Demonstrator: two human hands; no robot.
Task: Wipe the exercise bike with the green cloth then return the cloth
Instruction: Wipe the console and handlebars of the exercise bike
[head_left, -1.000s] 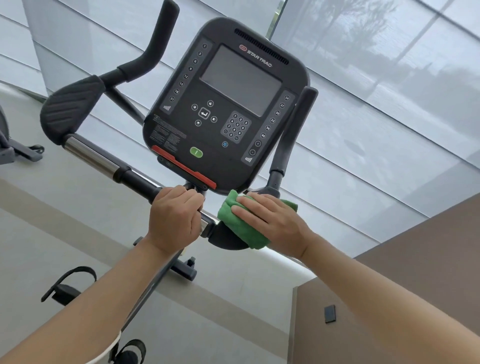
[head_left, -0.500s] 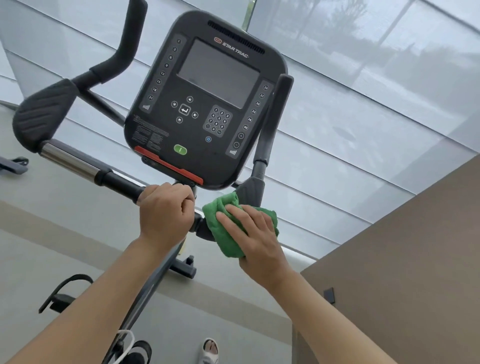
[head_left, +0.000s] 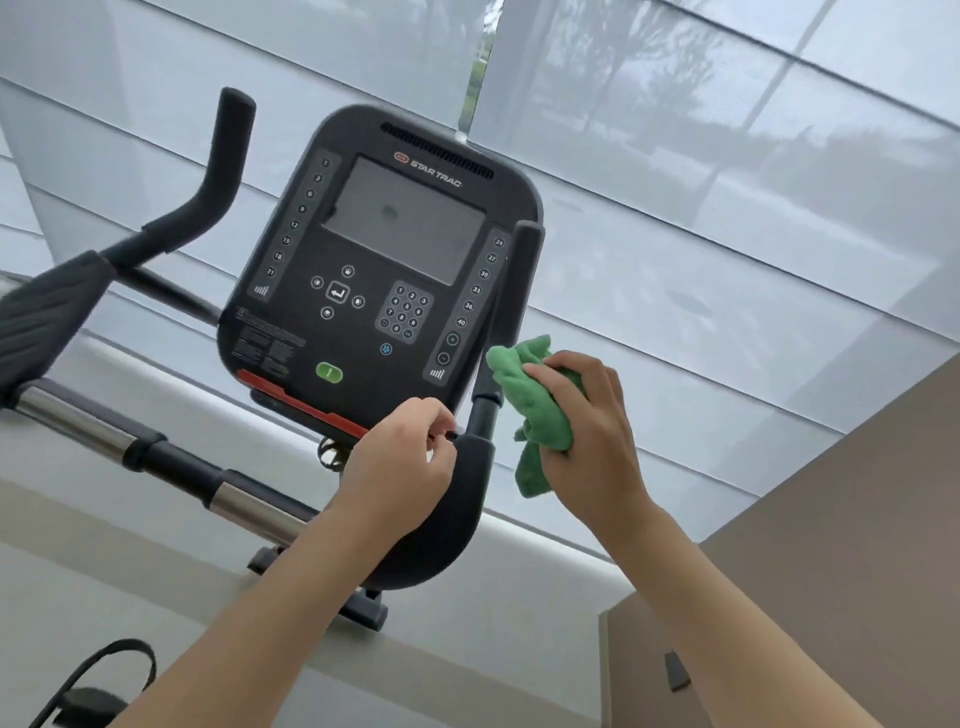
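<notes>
The exercise bike's black console (head_left: 384, 270) with a grey screen fills the middle of the view. Its handlebar (head_left: 156, 452) runs from the lower left to a curved black pad (head_left: 457, 514) and an upright right grip (head_left: 511, 291). My right hand (head_left: 587, 415) holds the bunched green cloth (head_left: 530, 395) just right of the upright grip's base, the cloth touching or nearly touching it. My left hand (head_left: 400, 473) rests with curled fingers against the curved pad below the console; whether it grips anything I cannot tell.
Frosted window panels (head_left: 727, 234) stand behind the bike. A brown wall (head_left: 857, 545) with a small dark plate (head_left: 675, 670) is at the lower right. A pedal with a strap (head_left: 98, 686) shows at the bottom left, and a pale sill (head_left: 545, 561) runs under the windows.
My right hand lifted the cloth off the curved pad and moved it up and right beside the upright grip. My left hand let go of the bar and shifted right to the pad.
</notes>
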